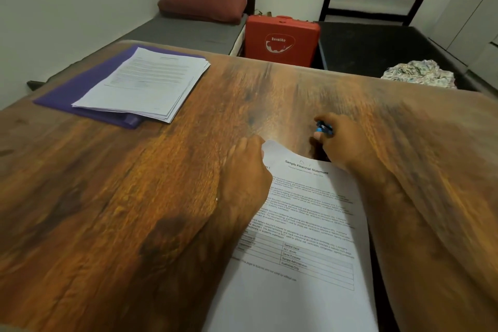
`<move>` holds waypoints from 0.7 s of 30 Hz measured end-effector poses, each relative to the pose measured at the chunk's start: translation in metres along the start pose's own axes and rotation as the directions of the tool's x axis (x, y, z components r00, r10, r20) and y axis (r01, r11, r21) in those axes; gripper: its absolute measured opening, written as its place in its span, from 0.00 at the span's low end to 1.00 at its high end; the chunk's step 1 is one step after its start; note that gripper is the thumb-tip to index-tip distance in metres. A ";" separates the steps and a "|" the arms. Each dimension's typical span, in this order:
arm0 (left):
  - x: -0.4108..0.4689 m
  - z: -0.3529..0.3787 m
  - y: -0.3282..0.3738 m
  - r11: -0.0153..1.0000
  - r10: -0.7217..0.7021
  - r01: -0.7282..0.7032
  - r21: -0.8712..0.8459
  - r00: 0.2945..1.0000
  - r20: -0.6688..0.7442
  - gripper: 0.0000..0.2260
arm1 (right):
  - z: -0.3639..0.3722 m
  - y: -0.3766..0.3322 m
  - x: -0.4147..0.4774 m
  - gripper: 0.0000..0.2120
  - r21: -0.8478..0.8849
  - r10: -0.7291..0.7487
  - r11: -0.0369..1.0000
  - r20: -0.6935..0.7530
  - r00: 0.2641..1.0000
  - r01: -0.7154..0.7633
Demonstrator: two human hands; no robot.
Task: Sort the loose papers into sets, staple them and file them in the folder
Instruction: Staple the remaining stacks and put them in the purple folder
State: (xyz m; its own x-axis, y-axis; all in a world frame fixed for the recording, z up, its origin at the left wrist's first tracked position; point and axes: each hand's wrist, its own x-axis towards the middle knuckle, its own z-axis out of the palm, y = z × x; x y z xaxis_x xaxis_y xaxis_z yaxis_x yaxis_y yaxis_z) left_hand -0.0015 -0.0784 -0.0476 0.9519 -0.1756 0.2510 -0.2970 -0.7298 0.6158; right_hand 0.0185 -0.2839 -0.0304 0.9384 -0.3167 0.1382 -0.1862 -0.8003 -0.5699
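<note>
A printed set headed "Sample Financial Statement" lies on the wooden table near its front edge. My left hand pinches its upper left corner, which is lifted and curled. My right hand, just past the sheet's top edge, grips a small blue stapler; most of the stapler is hidden inside the fingers. At the far left a purple folder lies flat with a stack of printed papers on top of it.
Beyond the table's far edge stand a red case, a bed with a dark red pillow and a second dark bed. A crumpled patterned cloth lies at the far right.
</note>
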 end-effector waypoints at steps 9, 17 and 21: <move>0.001 0.001 -0.003 0.996 -0.034 0.033 -0.087 0.999 -0.011 0.04 | -0.002 -0.047 -0.037 0.24 0.057 -0.315 0.949 0.210 0.926 0.310; 0.000 -0.001 -0.002 0.994 -0.028 0.028 -0.108 1.000 0.004 0.09 | 0.007 -0.039 -0.041 0.24 0.115 -0.357 0.931 0.105 0.928 0.345; 0.000 -0.002 -0.002 0.994 -0.025 0.026 -0.111 1.000 0.007 0.08 | 0.010 -0.042 -0.043 0.25 0.073 -0.348 0.937 0.202 0.915 0.341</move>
State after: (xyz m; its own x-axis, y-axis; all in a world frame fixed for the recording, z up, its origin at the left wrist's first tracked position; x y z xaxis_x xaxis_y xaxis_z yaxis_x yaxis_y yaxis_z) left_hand -0.0010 -0.0757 -0.0471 0.9595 -0.1620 0.2303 -0.2790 -0.6566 0.7008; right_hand -0.0109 -0.2315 -0.0207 0.9826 0.0919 0.1612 0.1664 -0.8211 -0.5461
